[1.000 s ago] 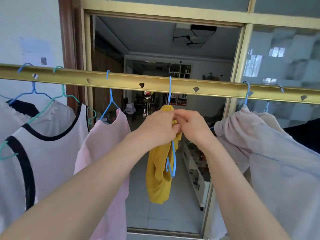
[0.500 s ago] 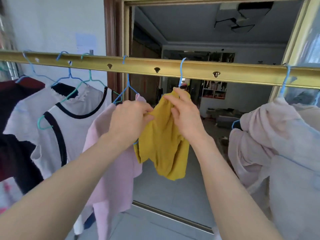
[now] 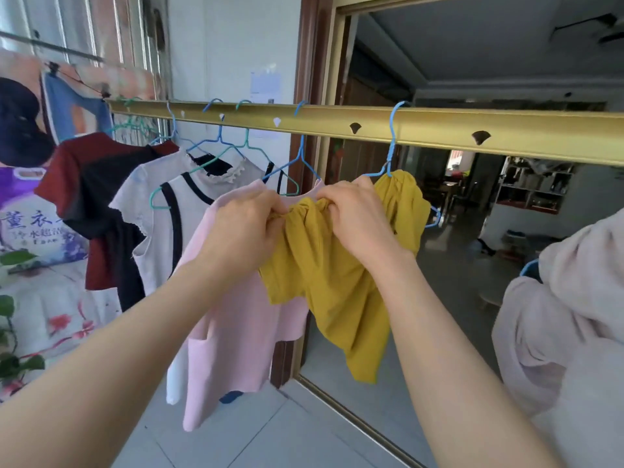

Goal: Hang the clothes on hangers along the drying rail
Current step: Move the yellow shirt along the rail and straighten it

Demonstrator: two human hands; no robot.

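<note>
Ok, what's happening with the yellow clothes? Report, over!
Left hand and right hand gripping yellow garment. Garment hangs on blue hanger, hooked over rail. Pink shirt hangs close beside.

Forearms raised, left hand [image 3: 246, 231] and right hand [image 3: 358, 221] close together, fingers curled, pinching
</note>
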